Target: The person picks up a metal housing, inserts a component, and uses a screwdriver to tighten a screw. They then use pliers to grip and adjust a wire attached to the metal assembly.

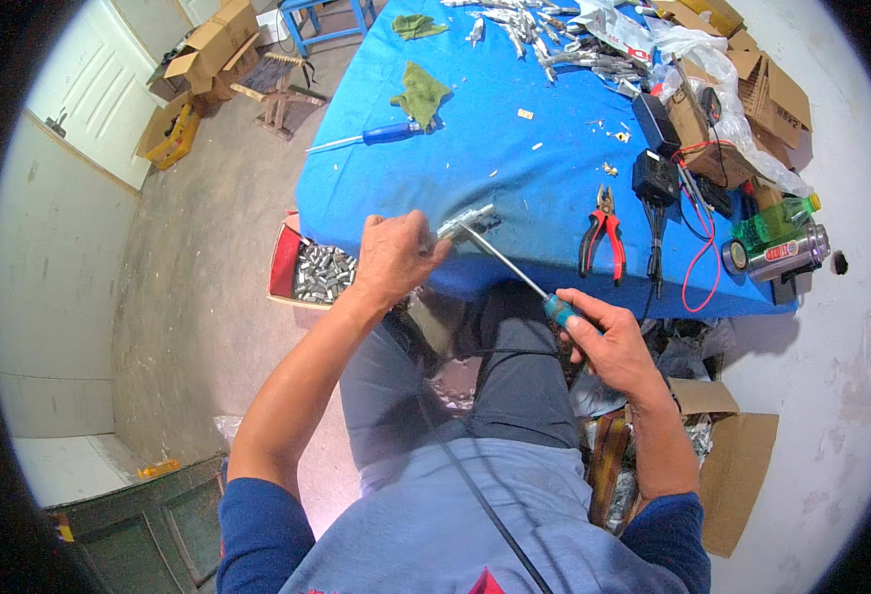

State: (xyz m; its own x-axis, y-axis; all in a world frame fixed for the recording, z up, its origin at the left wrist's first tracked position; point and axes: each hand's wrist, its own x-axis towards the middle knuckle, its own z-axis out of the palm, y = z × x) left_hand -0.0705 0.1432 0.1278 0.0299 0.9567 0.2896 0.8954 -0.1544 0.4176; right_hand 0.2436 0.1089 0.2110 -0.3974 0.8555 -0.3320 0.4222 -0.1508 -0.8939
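Observation:
My left hand [396,253] is closed around one end of a small silvery metal part [466,220] at the near edge of the blue-covered table [514,178]. Its exact kind is too small to make out. In my right hand [604,340] is the teal handle of a screwdriver [511,265]. The long shaft slants up to the left, and its tip meets the metal part. Farther back on the cloth lies a second screwdriver [388,134] with a blue handle, touching a green rag [420,96]. Pliers [606,238] with red and black handles rest to the right.
A heap of silvery metal parts [554,40] covers the table's far side. Black adapters [655,178] with cables, a green bottle [777,223] and a steel flask [787,254] crowd the right edge. A box of small metal pieces [324,273] stands below the left edge.

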